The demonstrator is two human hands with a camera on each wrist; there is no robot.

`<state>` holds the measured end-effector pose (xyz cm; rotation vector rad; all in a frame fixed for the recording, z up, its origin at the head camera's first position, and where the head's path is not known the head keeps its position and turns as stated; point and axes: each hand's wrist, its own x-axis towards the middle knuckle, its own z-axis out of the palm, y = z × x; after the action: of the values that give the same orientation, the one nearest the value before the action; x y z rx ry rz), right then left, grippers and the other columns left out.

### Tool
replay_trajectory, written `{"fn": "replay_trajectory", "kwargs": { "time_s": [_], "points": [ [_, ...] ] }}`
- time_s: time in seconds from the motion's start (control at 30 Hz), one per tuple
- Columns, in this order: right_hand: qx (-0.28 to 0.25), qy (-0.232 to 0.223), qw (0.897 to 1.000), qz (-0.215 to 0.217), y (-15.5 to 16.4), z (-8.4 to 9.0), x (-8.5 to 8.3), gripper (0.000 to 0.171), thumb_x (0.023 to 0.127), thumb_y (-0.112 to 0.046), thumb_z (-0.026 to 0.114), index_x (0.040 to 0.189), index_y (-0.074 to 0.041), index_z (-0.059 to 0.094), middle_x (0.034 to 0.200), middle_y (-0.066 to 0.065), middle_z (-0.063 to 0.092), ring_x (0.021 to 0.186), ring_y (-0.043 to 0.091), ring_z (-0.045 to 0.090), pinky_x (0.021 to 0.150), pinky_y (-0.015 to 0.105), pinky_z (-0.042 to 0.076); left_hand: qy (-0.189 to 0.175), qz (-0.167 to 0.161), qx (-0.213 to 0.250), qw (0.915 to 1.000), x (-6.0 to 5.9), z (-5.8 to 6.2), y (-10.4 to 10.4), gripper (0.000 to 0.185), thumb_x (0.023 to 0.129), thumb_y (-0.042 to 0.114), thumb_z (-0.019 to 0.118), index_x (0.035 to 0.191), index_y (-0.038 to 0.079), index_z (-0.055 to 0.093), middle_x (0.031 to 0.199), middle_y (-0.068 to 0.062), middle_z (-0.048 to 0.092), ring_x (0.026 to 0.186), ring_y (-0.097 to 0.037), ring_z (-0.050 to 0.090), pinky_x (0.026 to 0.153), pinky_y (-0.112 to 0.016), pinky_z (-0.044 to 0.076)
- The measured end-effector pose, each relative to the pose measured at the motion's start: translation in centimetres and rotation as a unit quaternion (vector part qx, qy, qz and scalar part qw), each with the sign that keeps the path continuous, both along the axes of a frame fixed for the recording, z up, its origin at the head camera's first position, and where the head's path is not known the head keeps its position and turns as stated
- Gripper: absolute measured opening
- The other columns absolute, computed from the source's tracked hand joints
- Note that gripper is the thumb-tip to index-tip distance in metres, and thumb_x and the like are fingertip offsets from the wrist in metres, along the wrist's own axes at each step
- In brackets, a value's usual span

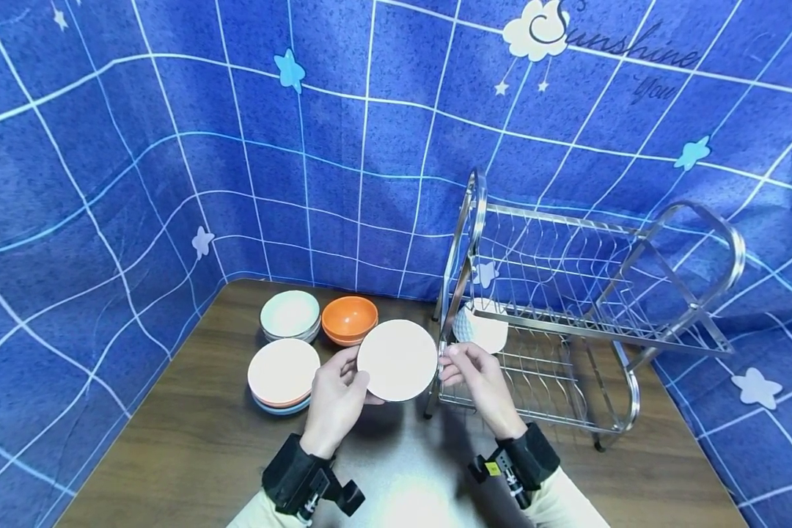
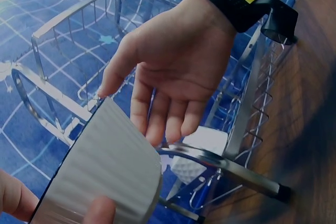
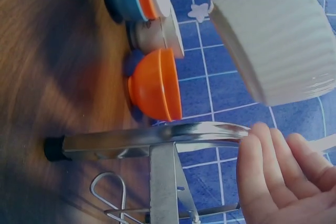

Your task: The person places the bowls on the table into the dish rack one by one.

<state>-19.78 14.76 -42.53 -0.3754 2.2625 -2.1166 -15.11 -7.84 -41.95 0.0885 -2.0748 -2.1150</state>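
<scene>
My left hand [image 1: 355,379] holds a white ribbed bowl [image 1: 397,359] above the table, thumb on its rim [image 2: 100,211]. The bowl's ribbed outside shows in the left wrist view [image 2: 105,166] and the right wrist view [image 3: 273,35]. My right hand [image 1: 452,364] is at the bowl's right edge with fingers spread and relaxed [image 2: 168,114], the thumb tip close to the rim. It holds nothing. Right behind it stands a metal two-tier dish rack [image 1: 567,323], its end frame [image 3: 157,140] just beside the bowl.
On the table's left are a stack of plates [image 1: 282,372], a pale bowl stack [image 1: 290,315] and an orange bowl [image 1: 349,319]. A white ribbed dish [image 1: 482,330] sits in the rack's lower tier. Blue cloth walls close in the table.
</scene>
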Motion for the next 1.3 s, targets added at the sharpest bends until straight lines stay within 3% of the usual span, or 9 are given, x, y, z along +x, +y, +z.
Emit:
{"fn": "replay_trajectory", "kwargs": {
  "time_s": [0.2, 0.4, 0.77, 0.87, 1.13, 1.3],
  "points": [
    [-0.024, -0.003, 0.998, 0.056, 0.4, 0.1, 0.3, 0.039, 0.097, -0.022, 0.055, 0.119, 0.01, 0.053, 0.099, 0.017, 0.062, 0.081, 0.026, 0.066, 0.079, 0.047, 0.055, 0.022, -0.009, -0.014, 0.9996, 0.3, 0.6, 0.6, 0.043, 0.084, -0.01, 0.048, 0.125, 0.0, 0.056, 0.11, -0.021, 0.061, 0.088, -0.028, 0.066, 0.056, -0.039, 0.058],
    [-0.064, -0.045, 0.993, 0.089, 0.9, 0.3, 0.4, 0.04, 0.097, -0.02, 0.055, 0.124, 0.009, 0.049, 0.102, 0.011, 0.063, 0.086, 0.019, 0.066, 0.081, 0.04, 0.055, 0.026, -0.005, -0.036, 0.999, 0.5, 0.8, 1.3, 0.043, 0.084, -0.009, 0.048, 0.125, -0.001, 0.056, 0.113, -0.02, 0.061, 0.096, -0.029, 0.065, 0.057, -0.036, 0.058],
    [-0.203, -0.076, 0.957, 0.192, 2.0, -0.1, 0.0, 0.028, 0.099, -0.012, 0.047, 0.121, 0.004, 0.048, 0.107, 0.013, 0.064, 0.092, 0.026, 0.067, 0.084, 0.044, 0.054, 0.031, -0.009, -0.049, 0.9983, 0.6, 0.9, 2.3, 0.041, 0.085, -0.006, 0.05, 0.126, 0.0, 0.055, 0.117, -0.019, 0.06, 0.109, -0.032, 0.06, 0.054, -0.03, 0.057],
    [-0.218, -0.073, 0.954, 0.192, 2.1, -0.4, -0.1, 0.026, 0.098, -0.01, 0.046, 0.12, 0.005, 0.047, 0.106, 0.013, 0.064, 0.09, 0.025, 0.068, 0.082, 0.043, 0.055, 0.039, -0.019, -0.045, 0.998, 0.7, 0.8, 2.4, 0.041, 0.086, -0.006, 0.051, 0.126, 0.0, 0.055, 0.118, -0.018, 0.06, 0.109, -0.031, 0.059, 0.055, -0.029, 0.057],
    [-0.215, -0.048, 0.963, 0.153, 2.9, -1.2, -0.3, 0.027, 0.097, -0.012, 0.042, 0.117, 0.005, 0.048, 0.099, 0.008, 0.064, 0.082, 0.017, 0.067, 0.07, 0.032, 0.057, 0.057, -0.054, -0.058, 0.9952, 0.8, 0.7, 3.1, 0.033, 0.092, 0.006, 0.058, 0.125, 0.005, 0.056, 0.12, -0.014, 0.059, 0.108, -0.028, 0.06, 0.069, -0.032, 0.058],
    [-0.227, -0.044, 0.963, 0.139, 4.0, -1.5, -0.3, 0.031, 0.099, -0.016, 0.038, 0.121, 0.0, 0.052, 0.104, 0.006, 0.063, 0.088, 0.013, 0.065, 0.073, 0.029, 0.056, 0.078, -0.042, -0.075, 0.9932, 0.2, -0.1, 3.4, 0.028, 0.097, 0.019, 0.056, 0.121, 0.004, 0.059, 0.119, -0.011, 0.062, 0.104, -0.025, 0.063, 0.083, -0.039, 0.055]
  ]
}}
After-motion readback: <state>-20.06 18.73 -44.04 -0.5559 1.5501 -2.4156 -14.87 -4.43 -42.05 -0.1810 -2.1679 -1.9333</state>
